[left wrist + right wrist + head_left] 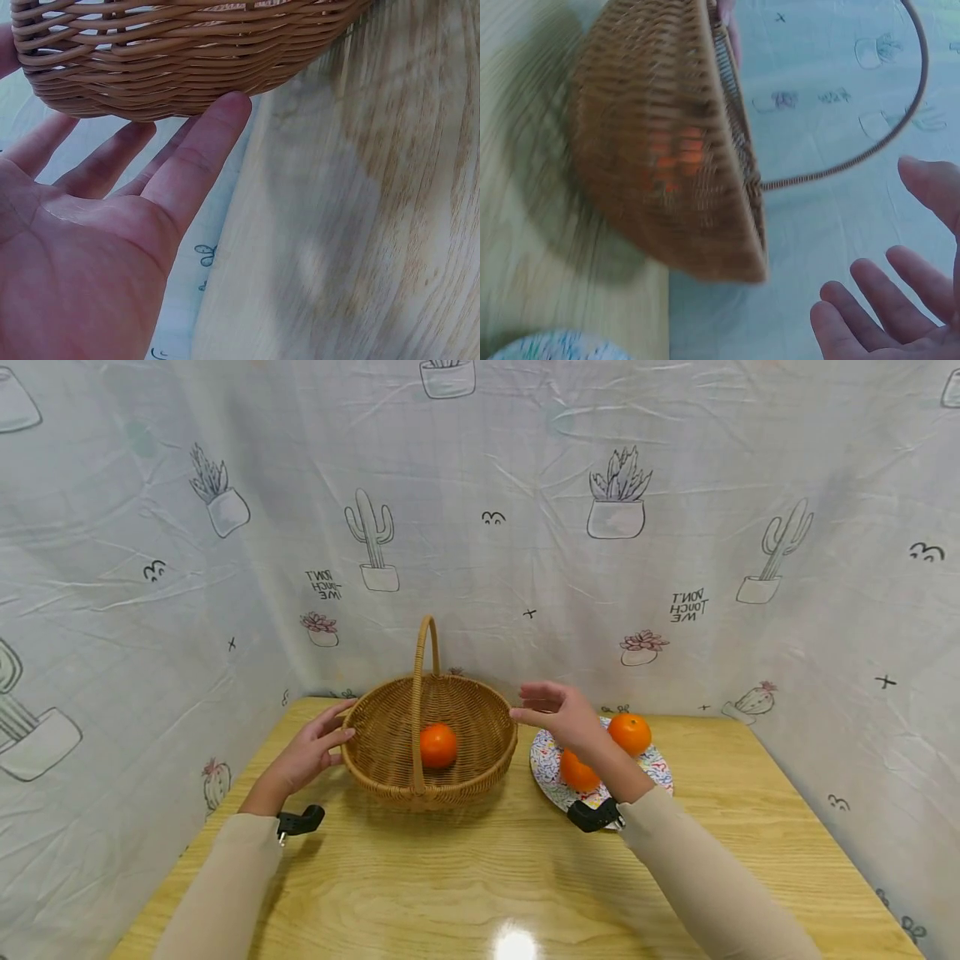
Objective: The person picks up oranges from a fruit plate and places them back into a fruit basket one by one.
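Note:
A woven wicker basket (397, 793) with a tall arched handle (417, 710) stands toward the back of the table, one orange (438, 746) inside it. My left hand (303, 758) touches the basket's left side; in the left wrist view the thumb (217, 127) lies against the weave, with the other fingers extended and partly hidden behind it. To the right of the basket, my right hand (562, 718) is near the rim with loosely bent fingers. The right wrist view shows this hand apart from the basket, holding nothing.
A colourfully speckled plate (543, 768) lies to the right on the wooden table (420, 893). It bears a front orange (577, 772), partly covered by my right arm, and a rear orange (630, 734). A cactus-print curtain (480, 568) encloses the back and sides.

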Tool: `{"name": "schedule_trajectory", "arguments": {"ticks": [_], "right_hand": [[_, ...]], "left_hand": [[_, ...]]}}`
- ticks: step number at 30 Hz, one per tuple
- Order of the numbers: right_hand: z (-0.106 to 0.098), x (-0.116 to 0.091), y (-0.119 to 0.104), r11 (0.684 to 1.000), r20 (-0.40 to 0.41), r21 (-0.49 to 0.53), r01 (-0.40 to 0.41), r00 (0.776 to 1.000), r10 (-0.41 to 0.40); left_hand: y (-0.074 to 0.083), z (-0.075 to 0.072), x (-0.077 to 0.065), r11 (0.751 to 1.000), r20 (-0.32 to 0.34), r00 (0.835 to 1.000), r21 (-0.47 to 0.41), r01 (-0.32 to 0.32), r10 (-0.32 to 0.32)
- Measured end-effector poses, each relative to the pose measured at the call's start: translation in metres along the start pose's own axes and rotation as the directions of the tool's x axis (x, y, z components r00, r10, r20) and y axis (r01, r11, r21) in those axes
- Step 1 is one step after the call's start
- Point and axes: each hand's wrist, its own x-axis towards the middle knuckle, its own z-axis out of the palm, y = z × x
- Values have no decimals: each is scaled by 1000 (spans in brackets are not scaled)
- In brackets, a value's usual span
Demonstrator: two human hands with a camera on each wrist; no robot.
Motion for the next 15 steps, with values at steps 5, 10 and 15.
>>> {"name": "schedule_trajectory", "arguments": {"ticks": [5, 10, 15], "right_hand": [[-20, -16, 16, 999, -72, -43, 12, 997, -15], [-33, -32, 35, 998, -134, -53, 17, 991, -24], [-36, -46, 58, 996, -197, -86, 24, 980, -40]], "left_hand": [[0, 1, 1, 1000, -7, 1000, 9, 1, -1], [-1, 1, 1, 1000, -4, 1000, 7, -1, 1], [-1, 1, 0, 1000, -7, 1000, -1, -1, 1]]}}
